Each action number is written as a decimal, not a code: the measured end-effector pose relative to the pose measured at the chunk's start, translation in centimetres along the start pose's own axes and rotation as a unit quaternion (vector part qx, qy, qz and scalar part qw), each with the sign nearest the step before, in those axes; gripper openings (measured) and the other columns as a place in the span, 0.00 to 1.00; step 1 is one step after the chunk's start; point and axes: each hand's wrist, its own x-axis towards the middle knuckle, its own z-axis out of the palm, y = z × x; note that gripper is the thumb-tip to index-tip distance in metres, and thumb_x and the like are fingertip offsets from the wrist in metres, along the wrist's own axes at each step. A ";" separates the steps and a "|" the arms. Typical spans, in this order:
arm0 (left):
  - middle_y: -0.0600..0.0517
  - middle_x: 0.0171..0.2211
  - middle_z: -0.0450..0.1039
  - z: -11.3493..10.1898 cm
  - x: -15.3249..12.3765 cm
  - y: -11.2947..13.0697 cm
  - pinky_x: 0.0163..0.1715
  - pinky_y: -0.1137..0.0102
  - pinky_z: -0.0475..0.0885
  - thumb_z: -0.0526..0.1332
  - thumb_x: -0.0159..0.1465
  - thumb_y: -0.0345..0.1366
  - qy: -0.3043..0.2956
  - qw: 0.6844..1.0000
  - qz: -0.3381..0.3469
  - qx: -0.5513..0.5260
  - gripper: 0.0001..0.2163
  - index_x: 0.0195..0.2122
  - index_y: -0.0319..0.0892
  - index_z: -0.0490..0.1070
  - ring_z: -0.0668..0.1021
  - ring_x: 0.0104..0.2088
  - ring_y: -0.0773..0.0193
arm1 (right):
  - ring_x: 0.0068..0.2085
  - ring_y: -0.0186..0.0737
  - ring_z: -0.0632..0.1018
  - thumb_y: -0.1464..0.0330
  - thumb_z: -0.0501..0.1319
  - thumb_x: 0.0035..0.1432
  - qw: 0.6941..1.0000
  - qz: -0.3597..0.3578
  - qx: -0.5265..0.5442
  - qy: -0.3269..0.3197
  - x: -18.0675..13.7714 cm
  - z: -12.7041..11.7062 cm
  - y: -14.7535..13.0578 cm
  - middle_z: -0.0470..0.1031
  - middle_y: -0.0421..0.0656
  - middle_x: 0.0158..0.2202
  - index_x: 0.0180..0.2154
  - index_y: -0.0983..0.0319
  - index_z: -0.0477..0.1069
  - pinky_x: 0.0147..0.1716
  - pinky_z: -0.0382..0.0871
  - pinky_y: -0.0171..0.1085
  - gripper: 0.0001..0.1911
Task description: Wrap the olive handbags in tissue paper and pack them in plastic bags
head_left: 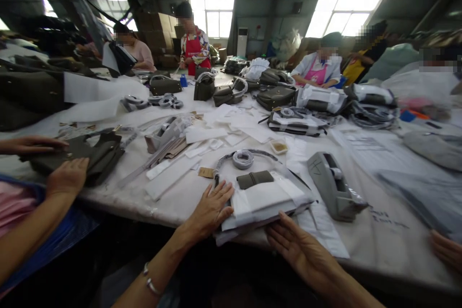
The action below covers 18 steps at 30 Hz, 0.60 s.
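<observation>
In front of me at the table edge lies a handbag (267,202) wrapped in white paper and clear film. On top of it are a folded grey-green leather piece (255,179) and a film-wrapped coiled strap (243,159), with the wrapped handle arching behind. My left hand (212,204) rests on the bag's left edge, fingers stretched out. Against the front edge is my right hand (294,243), its fingers extended and the thumb raised near the wrapping; the fingertips are partly hidden beside the bag. A brown tag (206,172) lies by the handle's left end.
A grey tape dispenser (335,185) stands to the right, near a small dish (279,147). Paper strips (173,178) lie left of the bag. A co-worker's hands (68,173) touch a dark bag (97,154) at left. Another person's hand (445,248) is at far right.
</observation>
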 end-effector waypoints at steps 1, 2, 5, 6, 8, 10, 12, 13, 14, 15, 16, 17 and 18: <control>0.46 0.68 0.54 0.5 -0.3 -0.3 0.66 0.48 0.52 0.49 0.72 0.46 0.006 1.000 0.006 0.011 0.25 0.68 0.47 0.52 0.56 0.69 0.52 | 0.53 0.52 0.78 0.60 0.78 0.39 1.000 -0.001 0.005 0.001 0.1 0.4 -0.2 0.81 0.48 0.45 0.42 0.61 0.75 0.55 0.73 0.44 0.27; 0.46 0.68 0.54 1.0 -0.5 -0.6 0.66 0.49 0.53 0.49 0.72 0.46 0.014 1.000 0.011 0.017 0.25 0.69 0.47 0.52 0.56 0.69 0.52 | 0.53 0.51 0.78 0.60 0.77 0.40 1.000 -0.004 0.013 -0.001 0.2 0.8 -0.4 0.81 0.48 0.44 0.41 0.62 0.75 0.55 0.73 0.43 0.26; 0.46 0.68 0.53 2.4 -1.1 -1.4 0.65 0.49 0.56 0.47 0.72 0.46 0.040 0.999 0.018 0.016 0.25 0.69 0.46 0.51 0.56 0.69 0.51 | 0.49 0.48 0.80 0.60 0.77 0.42 0.999 -0.014 0.038 -0.011 1.0 1.6 -0.7 0.81 0.49 0.43 0.41 0.63 0.74 0.53 0.73 0.41 0.26; 0.46 0.68 0.53 2.7 -1.2 -1.5 0.65 0.48 0.57 0.47 0.72 0.46 0.046 0.999 0.017 0.012 0.26 0.69 0.45 0.51 0.56 0.69 0.51 | 0.47 0.47 0.81 0.60 0.77 0.42 0.999 -0.013 0.042 -0.011 1.3 1.8 -0.8 0.81 0.49 0.43 0.42 0.63 0.73 0.52 0.74 0.41 0.27; 0.46 0.68 0.54 3.0 -1.3 -1.6 0.64 0.48 0.58 0.47 0.72 0.46 0.051 0.999 0.013 0.004 0.26 0.69 0.45 0.53 0.56 0.69 0.50 | 0.44 0.45 0.82 0.59 0.76 0.44 0.999 -0.008 0.042 -0.003 1.8 2.1 -1.0 0.81 0.48 0.41 0.43 0.62 0.72 0.49 0.75 0.40 0.27; 0.47 0.67 0.56 2.9 -1.4 -1.5 0.64 0.47 0.58 0.48 0.72 0.47 0.057 0.998 0.007 -0.003 0.25 0.68 0.45 0.55 0.58 0.68 0.50 | 0.40 0.43 0.82 0.57 0.74 0.48 1.000 0.000 0.026 0.008 2.2 2.4 -1.3 0.81 0.46 0.38 0.44 0.62 0.71 0.43 0.76 0.39 0.26; 0.48 0.65 0.61 2.3 -1.2 -1.3 0.64 0.48 0.59 0.49 0.71 0.46 0.066 0.998 0.002 -0.015 0.23 0.66 0.47 0.60 0.62 0.67 0.51 | 0.36 0.42 0.81 0.54 0.71 0.51 1.000 0.006 0.000 0.015 2.5 2.7 -1.7 0.80 0.45 0.36 0.43 0.62 0.71 0.38 0.76 0.38 0.24; 0.49 0.64 0.64 1.8 -0.9 -1.3 0.64 0.48 0.59 0.50 0.71 0.46 0.074 0.997 0.000 -0.024 0.22 0.64 0.48 0.63 0.65 0.65 0.51 | 0.34 0.41 0.81 0.54 0.70 0.52 1.000 0.011 -0.013 0.021 2.6 2.8 -1.8 0.80 0.45 0.35 0.42 0.62 0.71 0.36 0.75 0.38 0.23; 0.49 0.61 0.68 1.3 -0.5 -1.4 0.64 0.48 0.60 0.51 0.71 0.46 0.085 0.996 -0.004 -0.034 0.20 0.60 0.50 0.68 0.68 0.63 0.52 | 0.33 0.41 0.80 0.53 0.69 0.53 0.999 0.017 -0.023 0.028 2.7 2.9 -1.9 0.80 0.44 0.33 0.41 0.62 0.71 0.35 0.75 0.39 0.22; 0.50 0.58 0.72 0.7 0.2 -1.6 0.63 0.49 0.61 0.51 0.70 0.45 0.099 0.994 -0.012 -0.045 0.18 0.57 0.50 0.71 0.72 0.60 0.53 | 0.31 0.41 0.80 0.53 0.69 0.53 0.999 0.022 -0.029 0.035 2.9 3.0 -2.0 0.79 0.43 0.32 0.39 0.62 0.71 0.34 0.74 0.39 0.20; 0.50 0.54 0.75 0.0 1.1 -2.0 0.62 0.50 0.63 0.51 0.70 0.45 0.117 0.991 -0.023 -0.053 0.16 0.53 0.51 0.74 0.75 0.56 0.53 | 0.31 0.41 0.79 0.54 0.69 0.53 0.998 0.024 -0.030 0.042 3.1 3.1 -2.0 0.78 0.43 0.30 0.37 0.62 0.71 0.34 0.74 0.39 0.20; 0.50 0.51 0.77 -0.7 2.2 -2.4 0.61 0.52 0.65 0.51 0.70 0.44 0.136 0.988 -0.041 -0.058 0.16 0.50 0.50 0.75 0.76 0.54 0.54 | 0.31 0.41 0.79 0.54 0.70 0.52 0.998 0.025 -0.027 0.049 3.3 3.1 -2.0 0.77 0.43 0.29 0.37 0.62 0.71 0.35 0.74 0.40 0.20; 0.49 0.50 0.78 -1.3 3.6 -3.0 0.59 0.54 0.66 0.51 0.70 0.44 0.153 0.985 -0.062 -0.057 0.15 0.48 0.49 0.76 0.77 0.52 0.54 | 0.31 0.41 0.79 0.54 0.70 0.50 0.998 0.025 -0.021 0.054 3.5 3.1 -2.0 0.77 0.43 0.29 0.37 0.62 0.71 0.36 0.74 0.41 0.20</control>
